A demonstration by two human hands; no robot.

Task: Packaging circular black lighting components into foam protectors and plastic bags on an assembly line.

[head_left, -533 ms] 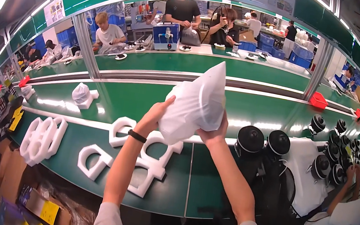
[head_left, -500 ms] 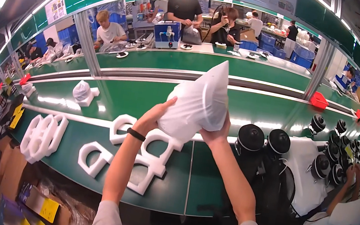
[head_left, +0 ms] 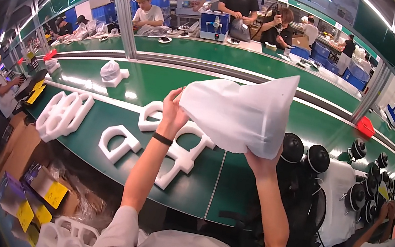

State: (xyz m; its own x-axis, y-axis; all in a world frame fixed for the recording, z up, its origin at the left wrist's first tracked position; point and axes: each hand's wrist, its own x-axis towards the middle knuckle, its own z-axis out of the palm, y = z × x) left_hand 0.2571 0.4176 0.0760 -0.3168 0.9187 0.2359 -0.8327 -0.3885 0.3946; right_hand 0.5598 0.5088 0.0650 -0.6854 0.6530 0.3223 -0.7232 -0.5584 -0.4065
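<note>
A white, semi-opaque bag (head_left: pixel 237 114) is held up in front of me, above the green bench, with a pointed corner standing up at its right. My left hand (head_left: pixel 174 112) grips its left edge, with the thumb and fingers closed on it. Under its lower right side my right hand (head_left: pixel 263 164) holds it, the fingers partly hidden behind the bag. What the bag contains, if anything, cannot be seen. Just below it lie several white foam frames (head_left: pixel 119 143). A black domed unit (head_left: pixel 292 147) stands to the right of my right hand.
A stack of foam frames (head_left: pixel 63 114) stands on the bench at left. Beyond, a wrapped item in foam (head_left: pixel 111 73) sits on the green conveyor (head_left: pixel 163 80). More black domed units crowd the right beside a white sheet (head_left: pixel 336 200) and a co-worker's arm (head_left: pixel 377 227). Cardboard boxes fill the lower left.
The bag has shifted right and is spread wider, its point now farther right. My hands are farther apart. The view has turned left and downward, showing foam frames at the lower left.
</note>
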